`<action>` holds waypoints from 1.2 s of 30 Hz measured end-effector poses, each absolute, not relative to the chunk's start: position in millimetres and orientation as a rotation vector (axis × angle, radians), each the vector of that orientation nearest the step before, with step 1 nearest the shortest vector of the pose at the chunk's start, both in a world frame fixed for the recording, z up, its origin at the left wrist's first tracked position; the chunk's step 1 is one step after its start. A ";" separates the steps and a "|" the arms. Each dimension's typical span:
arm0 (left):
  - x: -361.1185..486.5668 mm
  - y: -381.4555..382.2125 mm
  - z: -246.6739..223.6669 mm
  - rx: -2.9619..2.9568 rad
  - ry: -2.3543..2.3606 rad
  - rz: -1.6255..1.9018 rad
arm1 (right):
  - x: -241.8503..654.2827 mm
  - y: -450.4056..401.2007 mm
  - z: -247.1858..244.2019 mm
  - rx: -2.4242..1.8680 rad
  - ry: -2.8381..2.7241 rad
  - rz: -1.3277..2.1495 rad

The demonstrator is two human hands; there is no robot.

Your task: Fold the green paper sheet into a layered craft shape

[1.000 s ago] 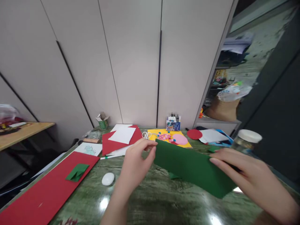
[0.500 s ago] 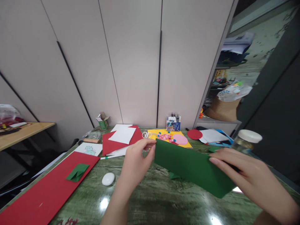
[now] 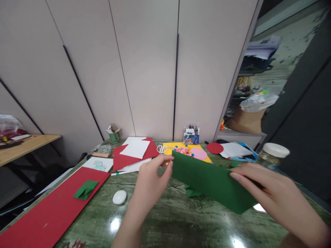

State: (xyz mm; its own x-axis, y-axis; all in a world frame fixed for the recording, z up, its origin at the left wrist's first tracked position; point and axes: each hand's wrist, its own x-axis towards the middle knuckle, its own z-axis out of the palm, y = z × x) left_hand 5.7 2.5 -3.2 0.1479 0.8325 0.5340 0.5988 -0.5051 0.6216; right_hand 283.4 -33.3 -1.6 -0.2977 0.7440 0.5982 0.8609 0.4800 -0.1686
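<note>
A dark green sheet of paper (image 3: 207, 179) is held up above the table, sloping down to the right. My left hand (image 3: 152, 182) pinches its upper left corner between thumb and fingertips. At the right part of the sheet, my right hand (image 3: 269, 193) grips the edge, thumb in front. Behind and below the sheet, a smaller green piece (image 3: 192, 192) shows partly on the table. Another folded green piece (image 3: 86, 189) lies on a long red sheet (image 3: 49, 210) at the left.
The green marbled table (image 3: 160, 224) bears a white oval object (image 3: 119, 197), white scissors (image 3: 162, 149), a yellow sheet (image 3: 168, 145) with pink and blue bits, a pen box (image 3: 191, 136), a red circle (image 3: 214, 148) and a white-lidded jar (image 3: 275, 150).
The held green sheet has shifted slightly, its lower right corner rising a little and moving left. More of the small green piece behind it shows. Both hands keep their hold.
</note>
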 end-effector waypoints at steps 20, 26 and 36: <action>6.2 -11.3 0.2 2.199 1.374 1.353 | 277.6 -31.5 -3.5 -1.338 -2.071 -0.291; 7.4 -12.3 1.3 2.146 1.324 1.408 | 277.6 -29.9 -6.4 -1.363 -2.053 -0.290; 6.0 6.2 -0.1 1.696 0.989 1.498 | 273.9 -29.6 -7.3 -1.337 -2.045 -0.297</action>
